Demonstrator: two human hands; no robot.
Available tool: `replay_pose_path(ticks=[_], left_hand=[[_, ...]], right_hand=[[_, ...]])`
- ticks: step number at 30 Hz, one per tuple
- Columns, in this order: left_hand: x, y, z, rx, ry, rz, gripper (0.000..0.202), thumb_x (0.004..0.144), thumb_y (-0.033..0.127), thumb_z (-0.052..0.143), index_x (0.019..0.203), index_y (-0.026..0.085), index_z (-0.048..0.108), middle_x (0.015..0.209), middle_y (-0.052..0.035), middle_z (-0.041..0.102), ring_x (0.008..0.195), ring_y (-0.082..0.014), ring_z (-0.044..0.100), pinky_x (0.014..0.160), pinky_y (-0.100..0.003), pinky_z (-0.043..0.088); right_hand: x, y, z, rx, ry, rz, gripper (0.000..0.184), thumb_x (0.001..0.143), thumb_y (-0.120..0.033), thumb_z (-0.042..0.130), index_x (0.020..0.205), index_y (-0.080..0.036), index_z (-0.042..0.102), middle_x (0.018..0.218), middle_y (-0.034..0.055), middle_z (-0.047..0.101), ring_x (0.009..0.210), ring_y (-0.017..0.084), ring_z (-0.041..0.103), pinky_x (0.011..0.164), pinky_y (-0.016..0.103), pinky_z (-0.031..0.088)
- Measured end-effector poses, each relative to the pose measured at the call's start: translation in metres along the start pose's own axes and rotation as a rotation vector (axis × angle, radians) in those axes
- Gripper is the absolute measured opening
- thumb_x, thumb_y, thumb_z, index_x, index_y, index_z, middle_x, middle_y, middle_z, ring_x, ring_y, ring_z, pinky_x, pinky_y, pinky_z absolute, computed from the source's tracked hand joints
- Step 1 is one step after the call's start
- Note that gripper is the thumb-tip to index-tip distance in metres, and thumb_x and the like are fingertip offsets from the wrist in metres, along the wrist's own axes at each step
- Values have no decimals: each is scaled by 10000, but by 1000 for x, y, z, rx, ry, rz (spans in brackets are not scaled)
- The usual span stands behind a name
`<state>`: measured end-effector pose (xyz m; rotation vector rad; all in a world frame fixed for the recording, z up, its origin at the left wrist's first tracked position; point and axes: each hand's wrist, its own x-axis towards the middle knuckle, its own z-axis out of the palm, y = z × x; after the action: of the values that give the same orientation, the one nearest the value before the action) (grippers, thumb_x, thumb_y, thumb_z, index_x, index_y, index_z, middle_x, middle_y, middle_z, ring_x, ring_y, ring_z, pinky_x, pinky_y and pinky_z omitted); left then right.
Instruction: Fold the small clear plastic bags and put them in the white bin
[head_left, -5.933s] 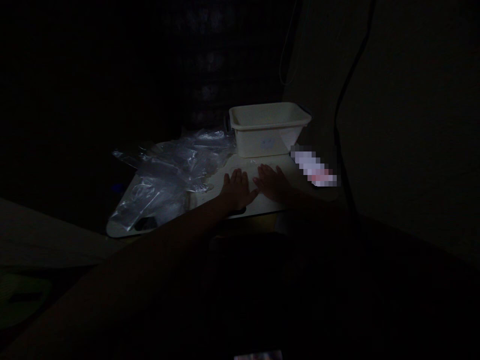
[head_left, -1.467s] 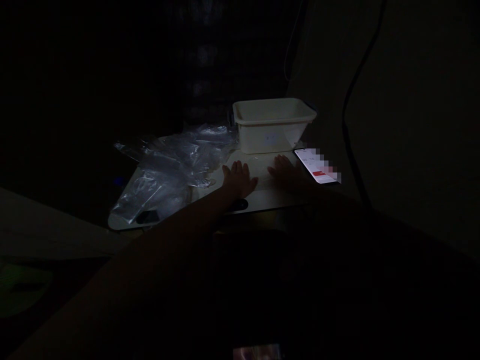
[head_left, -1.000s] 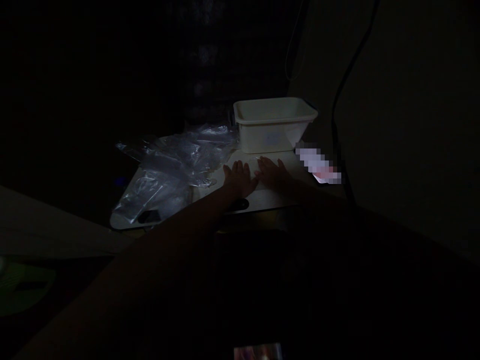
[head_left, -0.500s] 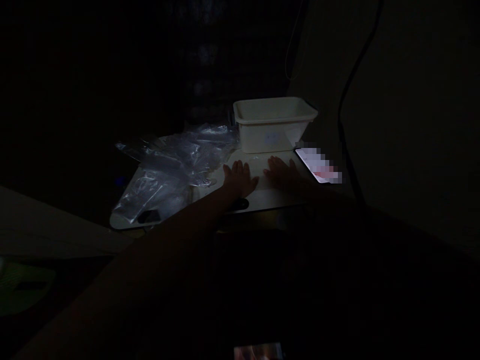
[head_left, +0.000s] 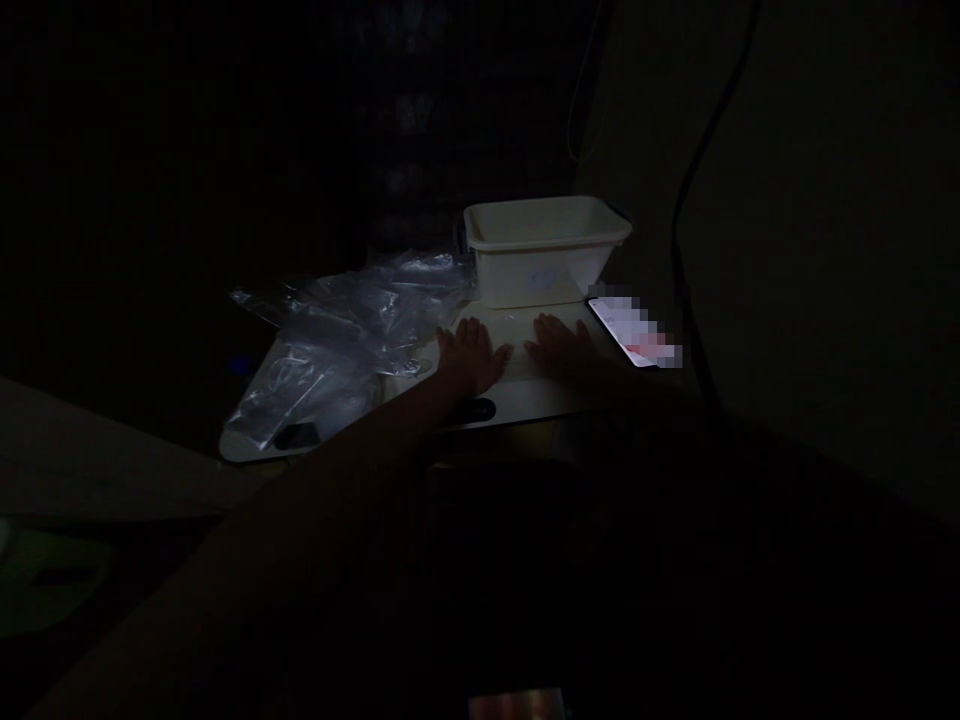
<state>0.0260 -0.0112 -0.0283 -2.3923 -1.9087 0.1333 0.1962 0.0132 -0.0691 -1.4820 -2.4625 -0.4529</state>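
Note:
In dim light, my left hand (head_left: 470, 356) lies flat with fingers spread on the white table (head_left: 540, 398). My right hand (head_left: 564, 347) rests palm down to its right, fingers also spread. Under and between the two hands there seems to be a thin, clear sheet, too dark to make out well. A heap of clear plastic bags (head_left: 390, 305) covers the table's left side, close to my left hand. Just beyond both hands stands a white plastic tub (head_left: 536, 275).
A phone with a lit screen (head_left: 630, 328) lies at the table's right edge, near my right hand. A dark cable (head_left: 679, 220) hangs down the wall on the right. At the lower left is a greenish object (head_left: 52, 575). Another small lit screen (head_left: 517, 704) shows at the bottom.
My left hand has slid slightly left, away from the right hand, and its fingers are spread wider. My right hand has hardly moved.

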Motion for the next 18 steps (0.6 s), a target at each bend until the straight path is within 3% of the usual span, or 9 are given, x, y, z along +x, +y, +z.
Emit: replay_pose_path(ticks=[5,9,18], left_hand=[[5,4,0,-13,37,124,584,830,397,-1,1309,96,145,1385,-104,118,1265,-198,66,977,-492,83],[4,4,2,-24,-18,101,578,837,387,31,1302,69,160,1380,-119,132,1262,-209,86,981,-466,116],[4,-1,3,-20,-46,83,624,825,435,10,1303,58,147,1376,-136,128,1258,-247,87,947,-547,103]], right_hand=[[0,-2,-3,-3,-11,4,494,851,-312,155,1215,-35,341,1286,192,339,1178,258,307,896,553,234],[1,-1,-5,-11,-39,-8,486,851,-315,164,1214,-49,345,1284,188,344,1177,265,307,885,556,249],[0,3,0,-17,-7,-37,451,853,-327,177,1184,-98,380,1271,183,368,1174,265,308,861,555,272]])
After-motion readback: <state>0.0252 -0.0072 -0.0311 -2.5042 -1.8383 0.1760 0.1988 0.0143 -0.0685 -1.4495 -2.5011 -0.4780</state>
